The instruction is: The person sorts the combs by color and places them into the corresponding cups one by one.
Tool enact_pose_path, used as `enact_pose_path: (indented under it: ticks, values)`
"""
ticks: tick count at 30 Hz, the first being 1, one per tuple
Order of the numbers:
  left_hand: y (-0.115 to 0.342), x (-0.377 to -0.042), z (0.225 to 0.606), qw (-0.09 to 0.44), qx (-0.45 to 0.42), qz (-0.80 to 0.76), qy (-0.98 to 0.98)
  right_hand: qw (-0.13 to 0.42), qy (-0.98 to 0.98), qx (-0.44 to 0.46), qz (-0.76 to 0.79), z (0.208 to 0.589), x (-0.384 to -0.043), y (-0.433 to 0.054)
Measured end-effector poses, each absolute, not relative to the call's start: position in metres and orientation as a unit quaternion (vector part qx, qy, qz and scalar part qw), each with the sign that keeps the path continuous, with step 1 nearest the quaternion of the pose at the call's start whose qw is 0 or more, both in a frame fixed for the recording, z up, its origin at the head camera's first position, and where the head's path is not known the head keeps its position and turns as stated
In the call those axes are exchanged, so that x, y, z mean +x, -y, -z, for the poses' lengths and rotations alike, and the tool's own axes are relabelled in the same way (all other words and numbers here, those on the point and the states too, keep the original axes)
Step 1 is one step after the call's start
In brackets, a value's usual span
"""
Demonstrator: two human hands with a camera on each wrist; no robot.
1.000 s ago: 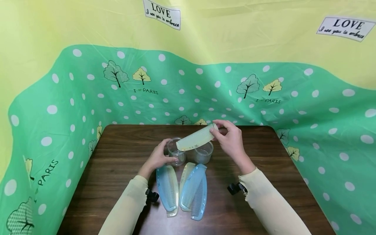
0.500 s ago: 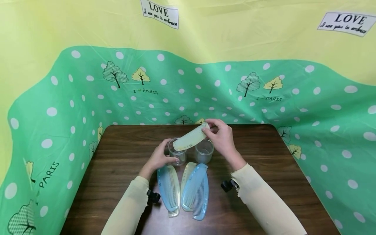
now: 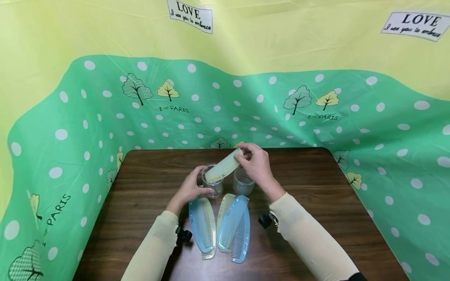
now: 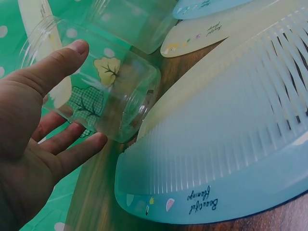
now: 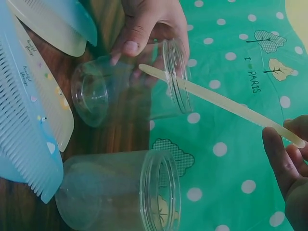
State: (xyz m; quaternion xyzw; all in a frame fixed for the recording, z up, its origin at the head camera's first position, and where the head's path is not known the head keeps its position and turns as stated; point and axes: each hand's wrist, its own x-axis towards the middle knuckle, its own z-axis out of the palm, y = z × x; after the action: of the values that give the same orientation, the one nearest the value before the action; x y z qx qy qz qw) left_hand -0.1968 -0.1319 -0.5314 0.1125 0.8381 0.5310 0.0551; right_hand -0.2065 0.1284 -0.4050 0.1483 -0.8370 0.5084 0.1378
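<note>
While the fingers of the right hand point(image 3: 258, 163) pinch the upper end of a pale yellow plastic comb point(image 3: 225, 167), thumb against the flat face, its lower end slants into the mouth of a clear, round, screw-necked jar point(image 3: 215, 191) at the centre of the frame. Around that jar curve the fingers of the left hand point(image 3: 190, 186), spread to its width, thumb on the near side. To do this well, I would keep the left grip gentle and the base still, and bring the comb more upright before letting it down, so that its teeth clear the rim. Just to the right, a second clear round jar point(image 3: 243, 184) leaves the right hand little room to swing. Below the jars lie more combs on the dark wood-grain worktop point(image 3: 147, 218): a translucent blue comb point(image 3: 199, 224) over a cream comb point(image 3: 211, 230), and beside them two blue ones point(image 3: 231, 222) overlapping another cream one point(image 3: 225, 203); they crowd the held jar's front, so sliding it downward in the frame would probably nudge them. A green-and-yellow printed cloth point(image 3: 197, 78) fills the upper frame.
</note>
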Motion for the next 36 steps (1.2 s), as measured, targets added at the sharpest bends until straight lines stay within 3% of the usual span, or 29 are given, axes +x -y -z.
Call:
enact_pose_path:
  ticks: [36]
  values:
    - [0.132,-0.197,0.530,0.063,0.108,-0.528,-0.840,0.066,0.862,0.126,-0.486,0.419,-0.220,-0.104]
